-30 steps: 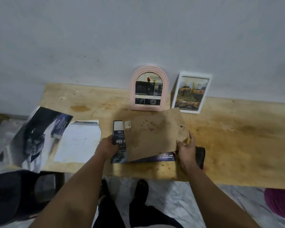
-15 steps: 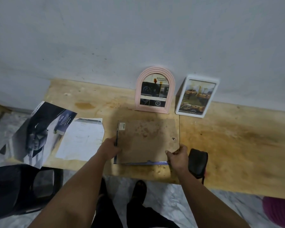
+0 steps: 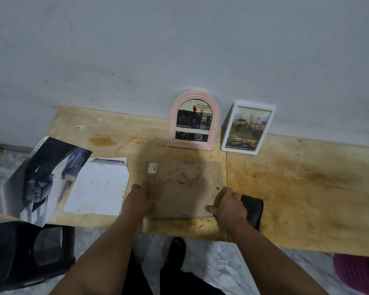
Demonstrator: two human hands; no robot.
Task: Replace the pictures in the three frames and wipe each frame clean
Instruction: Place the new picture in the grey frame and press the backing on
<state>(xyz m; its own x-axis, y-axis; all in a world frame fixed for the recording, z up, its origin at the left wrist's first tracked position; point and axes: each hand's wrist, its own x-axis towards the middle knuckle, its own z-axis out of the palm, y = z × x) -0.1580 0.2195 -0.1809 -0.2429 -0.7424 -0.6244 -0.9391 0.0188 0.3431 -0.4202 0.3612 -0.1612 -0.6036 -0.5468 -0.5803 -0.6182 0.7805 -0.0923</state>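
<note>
A brown backing board (image 3: 184, 186) lies flat over a face-down frame near the table's front edge. My left hand (image 3: 140, 199) presses on its left side. My right hand (image 3: 227, 204) presses its lower right corner, fingers on the board. A thin blue strip of picture shows under the board's front edge. A pink arched frame (image 3: 193, 121) with a picture leans on the wall behind. Right of it leans a white rectangular frame (image 3: 248, 127) holding a stained truck picture.
A black cloth (image 3: 251, 209) lies right of my right hand. A white printed sheet (image 3: 98, 188) and a dark car brochure (image 3: 41, 179) lie at the left. The wooden table (image 3: 307, 188) is stained. A black chair (image 3: 26, 252) stands at lower left.
The backing board was tilted up over the picture; it has come down flat and covers it. Both hands moved onto its lower edge. The camera shifted slightly.
</note>
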